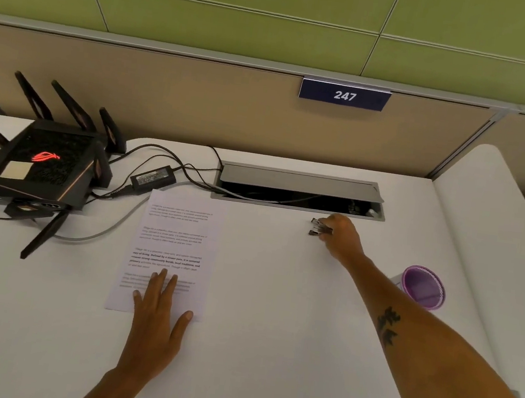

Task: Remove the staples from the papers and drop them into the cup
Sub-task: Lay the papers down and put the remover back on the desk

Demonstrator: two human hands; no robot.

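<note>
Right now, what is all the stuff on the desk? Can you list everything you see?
papers: one stack, white with printed text, left-centre of the desk
staple remover: one, dark metal, at the right hand's fingertips near the cable box
cup: one, purple, right side of the desk
router: one, black with a red logo and antennas, far left
power adapter: one, black, beside the router
cable box: one, grey, lid open, back of the desk
number sign: one, blue, reads 247, on the partition
left hand: flat on the papers
right hand: reaching onto the staple remover

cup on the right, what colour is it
Purple, see-through, with a white band outside; the cup shows best in the head view.
</note>
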